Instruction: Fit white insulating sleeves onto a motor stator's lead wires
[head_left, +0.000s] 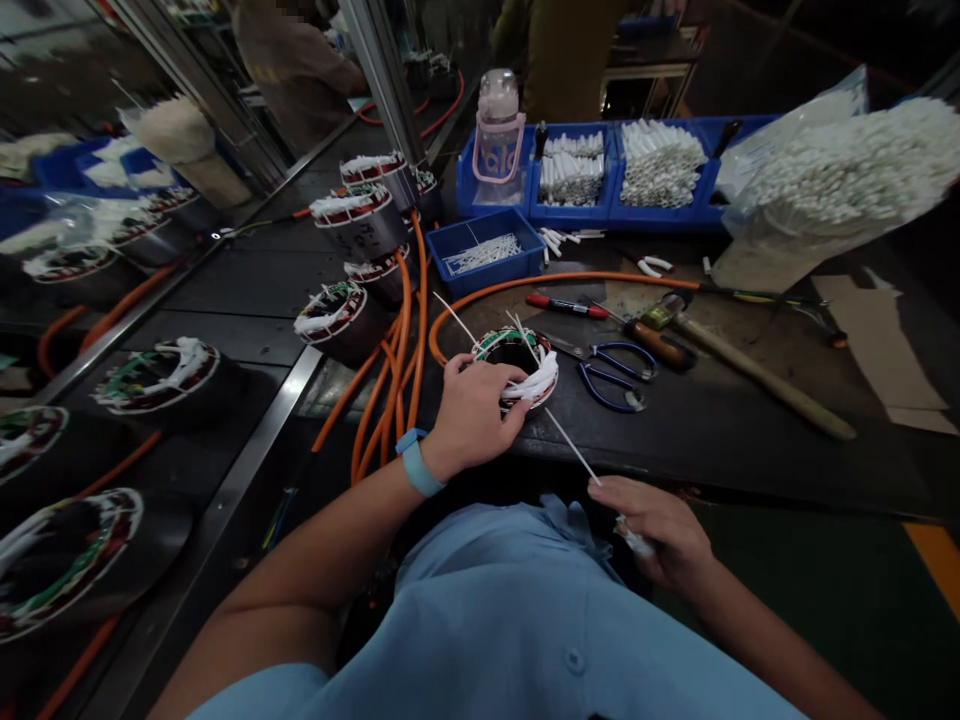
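A motor stator (517,352) with a ring of green and red-brown windings stands on the bench in front of me. My left hand (481,408) is closed on its near left rim, the fingers pressing a bundle of white sleeved leads (536,382). Thin white tie ends stick up from the ring. From its near side a white cable tie (574,447) runs straight down to my right hand (660,525), which pinches the end between thumb and fingers. Something pale and crumpled (636,540) shows under the right palm; its kind is unclear.
Pliers (619,375), a red marker (566,306), a screwdriver (660,343) and a hammer (765,375) lie to the right. Behind are a blue tray (487,275) of ties and blue bins (574,210) of white sleeves. Orange cables (405,350) and more stators (341,320) stand left.
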